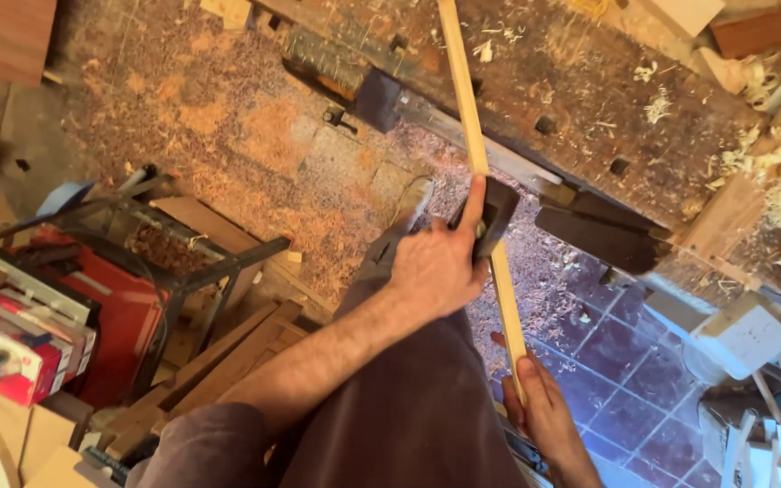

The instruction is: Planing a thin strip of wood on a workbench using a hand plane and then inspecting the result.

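Sawdust-strewn workshop floor below a dark, shaving-littered wooden worktop (589, 81): at frame centre the left hand (440, 267) grips a small dark block-shaped tool (494, 217) against a long, thin pale wooden strip (476, 154), light, likely flexible, best held near its lower end, where the right hand (544, 416) clasps it.

A pale, smooth wooden strip (478, 154) is crossing a rough, dark wooden tabletop (589, 81); the small plane (492, 217) is looking matt dark metal.
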